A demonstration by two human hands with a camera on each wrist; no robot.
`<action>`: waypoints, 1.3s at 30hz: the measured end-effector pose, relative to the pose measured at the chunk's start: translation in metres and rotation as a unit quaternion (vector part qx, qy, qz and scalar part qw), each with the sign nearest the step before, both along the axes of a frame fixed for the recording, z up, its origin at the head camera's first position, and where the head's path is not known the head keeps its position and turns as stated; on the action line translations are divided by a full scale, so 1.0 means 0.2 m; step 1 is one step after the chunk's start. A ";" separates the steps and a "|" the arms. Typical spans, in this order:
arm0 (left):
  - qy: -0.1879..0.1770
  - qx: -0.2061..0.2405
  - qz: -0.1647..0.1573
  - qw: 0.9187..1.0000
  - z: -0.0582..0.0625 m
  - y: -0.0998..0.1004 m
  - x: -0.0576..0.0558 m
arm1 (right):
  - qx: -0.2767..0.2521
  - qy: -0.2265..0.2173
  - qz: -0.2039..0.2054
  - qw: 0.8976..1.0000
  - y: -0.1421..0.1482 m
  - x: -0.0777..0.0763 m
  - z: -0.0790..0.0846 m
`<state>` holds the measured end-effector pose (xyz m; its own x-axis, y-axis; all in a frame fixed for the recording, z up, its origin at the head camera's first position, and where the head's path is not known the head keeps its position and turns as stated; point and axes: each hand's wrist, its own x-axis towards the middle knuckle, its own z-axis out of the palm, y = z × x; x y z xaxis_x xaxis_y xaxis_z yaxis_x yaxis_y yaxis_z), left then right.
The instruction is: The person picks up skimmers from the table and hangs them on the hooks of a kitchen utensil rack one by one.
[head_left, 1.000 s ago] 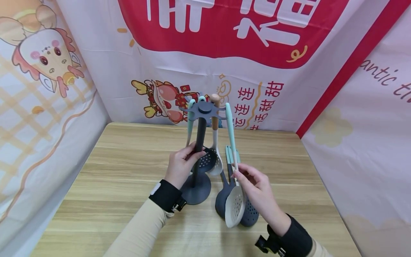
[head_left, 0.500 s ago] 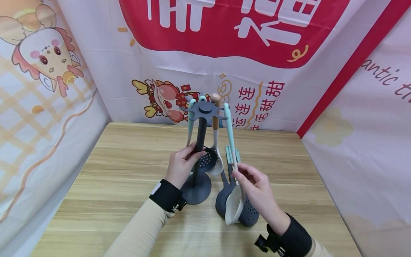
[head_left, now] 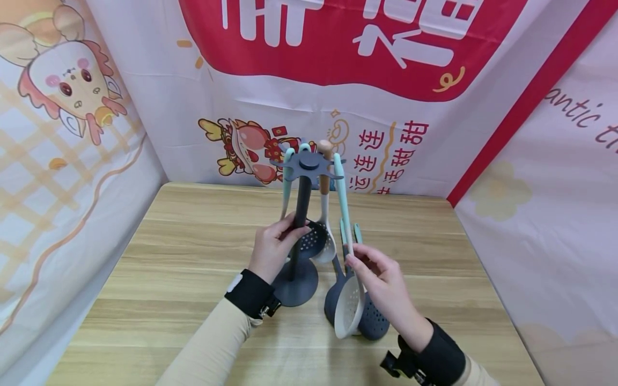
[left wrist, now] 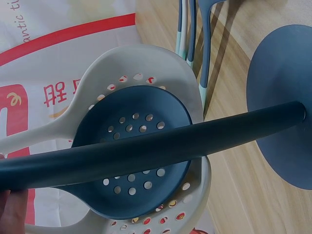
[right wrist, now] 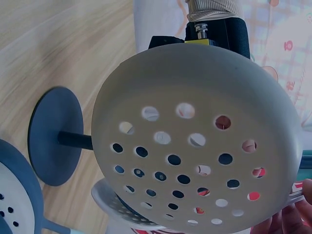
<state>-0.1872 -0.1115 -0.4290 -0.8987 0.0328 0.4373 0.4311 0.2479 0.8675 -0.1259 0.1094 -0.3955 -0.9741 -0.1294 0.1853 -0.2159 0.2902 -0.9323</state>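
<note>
My left hand (head_left: 272,249) grips the dark post (head_left: 302,203) of an upright utensil stand, which has a hooked top (head_left: 309,165) and a round base (head_left: 304,292). With its fingertips, my right hand (head_left: 381,273) pinches the stem of a pale skimmer (head_left: 346,316) with a mint handle (head_left: 340,187). That handle's top end is at the stand's right-hand hooks; whether it is hooked on I cannot tell. A dark skimmer (left wrist: 161,107) and a pale perforated spoon with a wooden-coloured grip (head_left: 324,185) hang from the stand. In the right wrist view the held skimmer's bowl (right wrist: 195,73) covers much else.
A dark ladle (head_left: 333,305) and a dark perforated utensil (head_left: 374,321) lie on the wooden table (head_left: 193,252), right of the base. Their mint handles (head_left: 357,233) point to the back. Printed cloth (head_left: 289,96) hangs behind and at both sides.
My right hand has shifted slightly left with the pale skimmer, its handle top moving in toward the hooks, and the bowl has turned a little. The left hand and stand stay still.
</note>
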 end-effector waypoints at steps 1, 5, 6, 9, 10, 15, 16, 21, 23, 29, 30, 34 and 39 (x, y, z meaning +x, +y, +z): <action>-0.001 0.000 0.001 1.000 0.00 0.00 0.00 | 0.000 0.000 0.002 1.000 0.00 0.00 0.00; -0.006 -0.001 0.002 1.000 0.00 0.00 0.00 | -0.002 0.000 0.007 1.000 -0.01 0.00 0.00; -0.007 -0.001 0.002 1.000 0.00 0.00 0.00 | -0.002 0.000 0.008 1.000 -0.01 0.00 -0.01; -0.004 -0.002 0.002 1.000 0.00 0.00 0.01 | 0.000 0.000 0.006 1.000 -0.02 -0.01 -0.02; -0.002 -0.003 0.003 1.000 0.00 0.00 0.01 | 0.001 0.001 0.007 1.000 -0.02 -0.01 -0.02; 0.004 -0.001 0.001 1.000 0.00 0.00 0.00 | -0.011 0.016 0.023 1.000 -0.04 -0.02 -0.04; 0.004 -0.001 0.001 1.000 0.01 0.00 0.00 | -0.013 0.020 0.029 0.999 -0.04 -0.02 -0.04; 0.004 -0.002 0.003 1.000 0.01 0.00 0.00 | -0.013 0.030 0.046 0.998 -0.07 -0.02 -0.04; 0.006 -0.002 0.004 1.000 0.00 0.00 0.00 | -0.009 0.029 0.046 0.998 -0.08 -0.03 -0.04; 0.009 -0.003 0.007 1.000 0.00 0.00 0.00 | 0.005 0.018 0.044 0.999 -0.09 -0.04 -0.04; 0.007 -0.004 0.007 1.000 0.00 0.00 0.00 | 0.007 0.015 0.045 0.999 -0.09 -0.04 -0.04; -0.002 -0.005 0.006 1.000 -0.01 0.00 -0.01 | 0.011 0.004 0.046 0.999 -0.09 -0.05 -0.05; 0.000 -0.008 0.004 1.000 -0.02 0.00 -0.02 | 0.020 -0.001 0.045 0.999 -0.10 -0.07 -0.05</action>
<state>-0.1905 -0.1117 -0.4334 -0.8987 0.0333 0.4374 0.4298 0.2655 0.8630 -0.1407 0.0892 -0.4058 -0.9586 -0.2232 0.1770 -0.2416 0.3077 -0.9203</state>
